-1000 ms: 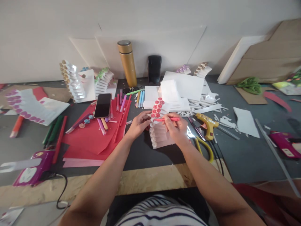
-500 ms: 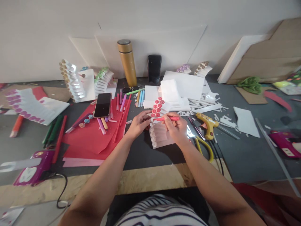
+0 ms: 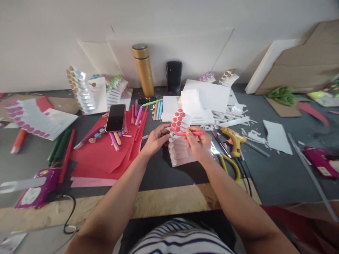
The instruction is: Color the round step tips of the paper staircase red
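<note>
My right hand is closed round a slim red marker, held almost level. Its tip points left, at a white roll end on a white paper model. The model is a sheet carrying a curved row of rolled paper tubes. Several tube ends at the top are red; those lower down are white. My left hand grips the model's left side, fingertips close to the marker's tip. Some fingers are hidden behind the model.
Yellow scissors and a yellow glue gun lie right of my hand. Red paper with a phone is on the left. A gold flask stands behind, near white paper sheets. Magenta tools lie at both sides.
Almost nothing differs. The marker and both hands stay at the same spot on the paper model, with only a tiny shift of the marker.
</note>
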`<action>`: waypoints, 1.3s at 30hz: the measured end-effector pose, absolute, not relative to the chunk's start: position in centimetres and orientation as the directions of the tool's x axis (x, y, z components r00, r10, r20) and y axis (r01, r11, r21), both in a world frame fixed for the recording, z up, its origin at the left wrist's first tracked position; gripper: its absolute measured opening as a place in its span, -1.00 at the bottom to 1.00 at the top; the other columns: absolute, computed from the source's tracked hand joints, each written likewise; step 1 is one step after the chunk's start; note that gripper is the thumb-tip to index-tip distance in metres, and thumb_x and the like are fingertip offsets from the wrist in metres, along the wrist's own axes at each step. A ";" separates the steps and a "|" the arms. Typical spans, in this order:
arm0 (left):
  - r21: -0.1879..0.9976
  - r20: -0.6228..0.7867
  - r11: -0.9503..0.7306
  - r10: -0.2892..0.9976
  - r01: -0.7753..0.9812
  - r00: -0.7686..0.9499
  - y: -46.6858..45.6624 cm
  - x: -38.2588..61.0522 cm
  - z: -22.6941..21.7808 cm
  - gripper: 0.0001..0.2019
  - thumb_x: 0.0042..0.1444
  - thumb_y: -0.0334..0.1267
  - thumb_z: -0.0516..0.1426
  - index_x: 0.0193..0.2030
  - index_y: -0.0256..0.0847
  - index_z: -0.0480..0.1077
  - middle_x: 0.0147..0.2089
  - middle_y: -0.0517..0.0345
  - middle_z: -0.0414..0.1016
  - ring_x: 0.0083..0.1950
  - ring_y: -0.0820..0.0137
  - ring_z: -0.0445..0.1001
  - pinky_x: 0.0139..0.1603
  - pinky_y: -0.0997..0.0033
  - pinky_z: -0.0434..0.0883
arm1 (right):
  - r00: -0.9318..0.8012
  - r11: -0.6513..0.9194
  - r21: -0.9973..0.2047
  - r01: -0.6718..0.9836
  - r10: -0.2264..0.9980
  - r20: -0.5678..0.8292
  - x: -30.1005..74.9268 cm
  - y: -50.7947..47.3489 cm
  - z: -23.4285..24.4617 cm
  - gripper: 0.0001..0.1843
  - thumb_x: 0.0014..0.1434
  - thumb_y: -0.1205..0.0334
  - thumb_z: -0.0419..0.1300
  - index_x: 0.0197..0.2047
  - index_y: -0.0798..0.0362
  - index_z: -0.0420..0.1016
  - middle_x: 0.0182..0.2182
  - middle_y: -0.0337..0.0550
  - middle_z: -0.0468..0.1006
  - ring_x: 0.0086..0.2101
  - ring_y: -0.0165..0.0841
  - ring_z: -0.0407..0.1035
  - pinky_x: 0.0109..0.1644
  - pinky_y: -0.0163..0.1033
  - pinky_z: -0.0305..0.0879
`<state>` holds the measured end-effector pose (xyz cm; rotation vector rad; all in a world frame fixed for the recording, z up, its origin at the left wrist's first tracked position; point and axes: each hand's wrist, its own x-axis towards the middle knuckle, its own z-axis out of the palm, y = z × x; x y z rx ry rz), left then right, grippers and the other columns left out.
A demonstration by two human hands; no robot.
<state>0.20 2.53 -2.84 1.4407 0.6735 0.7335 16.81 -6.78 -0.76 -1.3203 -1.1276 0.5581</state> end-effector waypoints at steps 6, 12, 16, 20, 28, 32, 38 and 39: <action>0.999 0.029 -0.007 0.784 -0.037 0.620 2.6 0.2 -2.9 -0.50 0.13 -0.23 0.18 0.21 -0.31 0.31 -0.25 0.13 0.45 -0.38 0.47 0.41 -0.40 0.47 0.43 | 0.406 0.228 -0.936 0.268 0.854 0.324 16.8 -6.8 -0.7 -0.80 0.24 0.10 0.17 -0.30 0.04 0.50 -0.54 -0.31 0.51 -0.64 -0.54 0.29 -0.50 -0.36 0.23; 0.999 0.027 -0.006 0.789 -0.036 0.614 2.6 0.3 -3.0 -0.50 0.12 -0.22 0.19 0.20 -0.31 0.31 -0.25 0.13 0.45 -0.40 0.49 0.40 -0.41 0.49 0.42 | 0.407 0.229 -0.935 0.269 0.853 0.326 16.7 -6.8 -0.7 -0.81 0.24 0.11 0.17 -0.30 0.03 0.50 -0.53 -0.30 0.51 -0.64 -0.54 0.29 -0.50 -0.35 0.23; 0.999 0.031 -0.008 0.787 -0.039 0.617 2.7 0.3 -3.1 -0.50 0.12 -0.21 0.19 0.20 -0.32 0.30 -0.25 0.13 0.44 -0.40 0.48 0.40 -0.43 0.47 0.43 | 0.417 0.232 -0.936 0.267 0.847 0.329 16.7 -6.9 -0.7 -0.80 0.24 0.09 0.16 -0.29 0.03 0.50 -0.53 -0.31 0.51 -0.64 -0.54 0.29 -0.52 -0.35 0.22; 0.999 0.034 -0.013 0.786 -0.038 0.617 2.8 0.3 -3.2 -0.49 0.13 -0.22 0.18 0.21 -0.32 0.30 -0.24 0.12 0.43 -0.39 0.47 0.41 -0.43 0.47 0.43 | 0.409 0.231 -0.934 0.272 0.851 0.330 16.6 -6.9 -0.6 -0.80 0.25 0.10 0.16 -0.30 0.03 0.49 -0.54 -0.31 0.51 -0.65 -0.54 0.29 -0.53 -0.36 0.22; 0.999 0.036 -0.018 0.787 -0.034 0.615 2.7 0.2 -3.2 -0.51 0.14 -0.22 0.18 0.21 -0.30 0.30 -0.24 0.12 0.45 -0.38 0.46 0.42 -0.41 0.47 0.44 | 0.366 0.236 -0.923 0.303 0.866 0.341 16.4 -6.9 -0.4 -0.79 0.25 0.09 0.16 -0.31 0.03 0.49 -0.52 -0.28 0.51 -0.61 -0.53 0.31 -0.48 -0.34 0.25; 0.999 0.037 -0.022 0.786 -0.031 0.618 2.7 0.2 -3.2 -0.51 0.14 -0.22 0.17 0.21 -0.29 0.31 -0.26 0.14 0.44 -0.38 0.47 0.42 -0.41 0.47 0.44 | 0.359 0.241 -0.916 0.322 0.864 0.353 16.4 -7.0 -0.4 -0.81 0.26 0.11 0.15 -0.30 0.03 0.49 -0.50 -0.27 0.52 -0.55 -0.51 0.35 -0.41 -0.34 0.29; 1.000 0.026 -0.018 0.794 -0.019 0.608 2.7 0.3 -2.9 -0.49 0.12 -0.22 0.18 0.21 -0.33 0.30 -0.22 0.09 0.45 -0.37 0.45 0.43 -0.42 0.46 0.43 | 0.333 0.230 -0.911 0.342 0.877 0.346 16.3 -7.1 -0.3 -0.80 0.26 0.10 0.15 -0.29 0.02 0.49 -0.48 -0.26 0.52 -0.56 -0.51 0.31 -0.42 -0.33 0.27; 1.000 0.025 -0.016 0.793 -0.020 0.609 2.6 0.3 -2.9 -0.49 0.12 -0.22 0.18 0.21 -0.33 0.30 -0.22 0.09 0.45 -0.37 0.45 0.43 -0.42 0.46 0.43 | 0.331 0.230 -0.910 0.344 0.877 0.347 16.3 -7.1 -0.3 -0.80 0.26 0.10 0.14 -0.29 0.02 0.48 -0.48 -0.26 0.51 -0.56 -0.51 0.31 -0.42 -0.32 0.27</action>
